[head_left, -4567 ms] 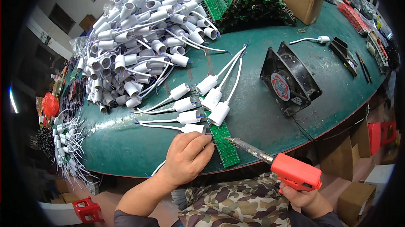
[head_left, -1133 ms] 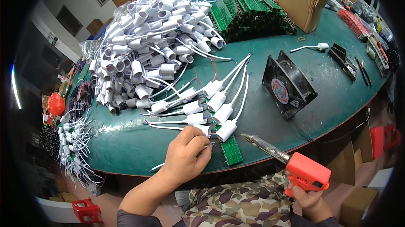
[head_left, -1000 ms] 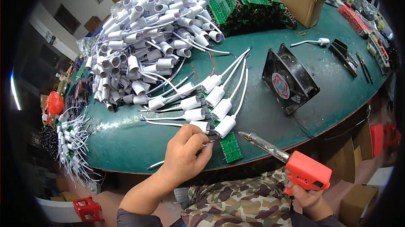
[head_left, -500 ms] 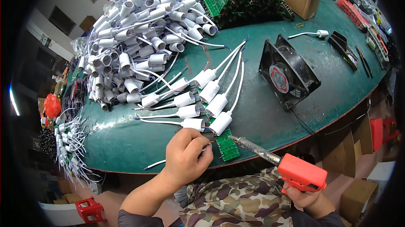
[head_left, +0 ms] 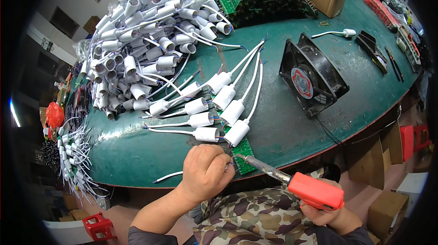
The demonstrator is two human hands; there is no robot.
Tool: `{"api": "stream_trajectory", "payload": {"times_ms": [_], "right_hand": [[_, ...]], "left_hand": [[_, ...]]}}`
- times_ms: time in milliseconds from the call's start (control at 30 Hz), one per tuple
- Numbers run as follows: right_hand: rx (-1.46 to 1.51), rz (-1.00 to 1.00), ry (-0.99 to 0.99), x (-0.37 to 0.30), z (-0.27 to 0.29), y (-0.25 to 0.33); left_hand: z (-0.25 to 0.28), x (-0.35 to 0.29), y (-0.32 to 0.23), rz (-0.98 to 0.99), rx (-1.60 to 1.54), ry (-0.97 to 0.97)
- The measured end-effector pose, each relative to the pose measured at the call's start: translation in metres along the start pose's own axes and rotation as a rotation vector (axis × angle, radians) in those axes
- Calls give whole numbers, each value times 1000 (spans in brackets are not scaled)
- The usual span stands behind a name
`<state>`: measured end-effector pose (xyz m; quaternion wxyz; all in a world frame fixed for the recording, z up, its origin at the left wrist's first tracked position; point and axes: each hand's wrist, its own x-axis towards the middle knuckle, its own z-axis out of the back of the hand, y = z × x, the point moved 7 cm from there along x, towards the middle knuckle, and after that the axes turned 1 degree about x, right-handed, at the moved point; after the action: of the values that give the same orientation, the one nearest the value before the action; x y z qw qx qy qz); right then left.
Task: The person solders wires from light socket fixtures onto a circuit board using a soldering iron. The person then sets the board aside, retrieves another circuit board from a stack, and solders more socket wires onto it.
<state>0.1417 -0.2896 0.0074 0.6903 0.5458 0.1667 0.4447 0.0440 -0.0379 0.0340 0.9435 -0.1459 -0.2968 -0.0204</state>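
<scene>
On the scuffed green surface (head_left: 123, 154), smooth white cylindrical sockets (head_left: 206, 134) line a flat green board (head_left: 243, 166). The left hand (head_left: 207, 171), curled, pinches thin wires (head_left: 232, 164) beside it; the right hand (head_left: 321, 214) grips a red iron (head_left: 315, 191), its grimy shaft angled toward the board.

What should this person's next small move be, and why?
Probably the left hand should ease the thin wires onto the green board under the soldering gun's tip. The fingers pinch them right beside the board's left edge, and the right hand holds the tip near that same edge.
</scene>
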Motion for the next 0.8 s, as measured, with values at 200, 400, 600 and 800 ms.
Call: {"api": "stream_trajectory", "payload": {"times_ms": [200,400,600,800], "right_hand": [[77,-2,-6,10,-5,1],[-15,26,15,12,-4,8],[-65,37,21,13,-4,10],[-84,48,49,13,-2,10]], "left_hand": [[-1,0,1,-1,-11,8],[-1,-1,1,-2,-11,9],[-2,0,1,8,-6,18],[-1,-2,2,15,-7,14]]}}
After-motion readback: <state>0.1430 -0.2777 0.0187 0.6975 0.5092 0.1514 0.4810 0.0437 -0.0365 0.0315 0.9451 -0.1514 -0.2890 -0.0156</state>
